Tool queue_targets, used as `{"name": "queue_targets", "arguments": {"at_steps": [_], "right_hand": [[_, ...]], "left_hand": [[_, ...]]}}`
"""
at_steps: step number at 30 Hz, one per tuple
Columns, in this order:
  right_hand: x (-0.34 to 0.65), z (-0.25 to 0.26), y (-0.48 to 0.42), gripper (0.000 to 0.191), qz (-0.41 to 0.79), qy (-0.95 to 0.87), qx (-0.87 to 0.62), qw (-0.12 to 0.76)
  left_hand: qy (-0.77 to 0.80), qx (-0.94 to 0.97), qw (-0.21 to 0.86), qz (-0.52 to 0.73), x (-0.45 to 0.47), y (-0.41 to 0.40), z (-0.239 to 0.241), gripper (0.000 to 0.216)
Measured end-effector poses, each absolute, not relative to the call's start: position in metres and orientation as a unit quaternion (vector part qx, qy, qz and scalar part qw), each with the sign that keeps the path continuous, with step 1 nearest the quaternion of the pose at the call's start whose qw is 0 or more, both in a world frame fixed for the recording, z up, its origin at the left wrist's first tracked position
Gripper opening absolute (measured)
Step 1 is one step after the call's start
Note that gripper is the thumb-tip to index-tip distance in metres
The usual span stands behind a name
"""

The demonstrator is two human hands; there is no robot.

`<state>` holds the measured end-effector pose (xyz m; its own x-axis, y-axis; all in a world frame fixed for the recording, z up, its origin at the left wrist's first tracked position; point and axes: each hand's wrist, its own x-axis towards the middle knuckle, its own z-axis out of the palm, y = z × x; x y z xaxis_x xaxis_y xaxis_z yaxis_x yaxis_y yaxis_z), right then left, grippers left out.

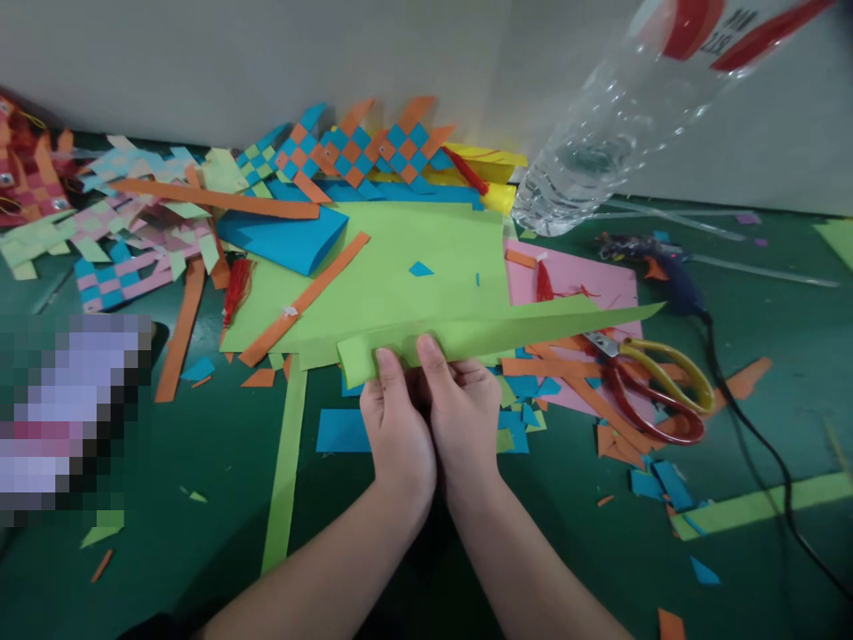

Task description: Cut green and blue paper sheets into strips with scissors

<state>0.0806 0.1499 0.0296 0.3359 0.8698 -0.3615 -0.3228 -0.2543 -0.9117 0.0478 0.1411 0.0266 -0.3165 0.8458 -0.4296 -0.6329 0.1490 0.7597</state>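
Note:
Side by side in the middle, my left hand point(398, 418) and my right hand point(463, 413) pinch a long green paper strip point(513, 327), thumbs on top and fingers beneath. The strip's left end is folded over near my left thumb. To the right it tapers to a point above the scissors point(657, 391), which have one yellow and one red handle. Behind the strip lies a large green paper sheet point(426, 249). A blue paper piece point(343, 430) sits close to my left hand on the table. My lower fingers are mostly hidden.
Woven paper fish point(406, 147) stand along the wall. A water bottle point(593, 142) leans at the back right, near a glue gun point(673, 276) with a black cord point(746, 427). A blurred phone-like object point(80, 400) lies left. Coloured scraps cover the green table point(219, 498).

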Motion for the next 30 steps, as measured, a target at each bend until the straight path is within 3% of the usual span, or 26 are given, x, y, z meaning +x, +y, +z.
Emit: {"name": "queue_targets", "arguments": {"at_steps": [6, 17, 23, 30], "right_hand": [[0.079, 0.026, 0.148, 0.038, 0.518, -0.226, -0.594, 0.573], [0.077, 0.025, 0.151, 0.048, 0.502, -0.223, -0.585, 0.597], [0.074, 0.023, 0.151, 0.043, 0.491, -0.258, -0.566, 0.61], [0.084, 0.019, 0.123, 0.053, 0.539, -0.338, -0.487, 0.598]], "left_hand": [[0.502, 0.111, 0.583, 0.629, 0.046, 0.14, 0.027, 0.057], [0.467, 0.152, 0.595, 0.637, 0.043, 0.142, 0.018, 0.053], [0.521, 0.208, 0.535, 0.631, 0.04, 0.141, 0.017, 0.043], [0.378, 0.254, 0.619, 0.639, 0.004, 0.123, 0.034, 0.02]]}}
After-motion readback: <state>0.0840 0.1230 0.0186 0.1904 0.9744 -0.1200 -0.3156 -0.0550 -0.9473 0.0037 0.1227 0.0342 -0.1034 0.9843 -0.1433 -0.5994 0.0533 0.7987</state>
